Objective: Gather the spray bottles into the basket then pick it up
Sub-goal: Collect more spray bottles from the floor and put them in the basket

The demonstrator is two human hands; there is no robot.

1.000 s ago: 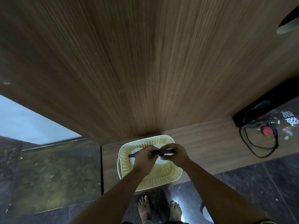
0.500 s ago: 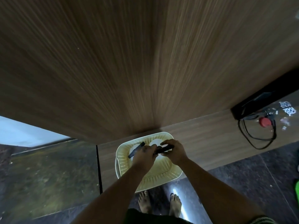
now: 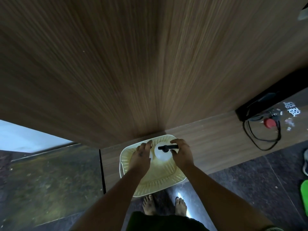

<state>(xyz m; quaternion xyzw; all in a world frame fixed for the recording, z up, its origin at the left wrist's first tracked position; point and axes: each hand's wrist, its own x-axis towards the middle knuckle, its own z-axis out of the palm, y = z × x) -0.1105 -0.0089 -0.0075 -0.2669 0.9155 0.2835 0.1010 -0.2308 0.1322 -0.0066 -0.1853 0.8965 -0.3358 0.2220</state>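
Observation:
A cream slotted basket [image 3: 158, 185] sits on a low wooden ledge [image 3: 208, 139] against a tall wood panel. Inside it stands a white spray bottle [image 3: 162, 155] with a black trigger head [image 3: 167, 147]. My right hand [image 3: 182, 154] grips the right end of that head. My left hand [image 3: 141, 155] is down in the basket's left half, closed over a second spray bottle. Only a white sliver of that second bottle [image 3: 151, 156] shows beside my palm.
The wood panel [image 3: 150, 64] rises right behind the basket. A black cable loop [image 3: 260, 139] and a red cap [image 3: 270, 123] lie on the ledge at right. My bare feet [image 3: 150, 205] stand on dark tiles below. A green object [image 3: 305, 192] sits at the right edge.
Both hands have lowered the bottles deeper into the basket and moved apart. The right bottle now stands upright with its white body showing, and the left one is hidden under my hand.

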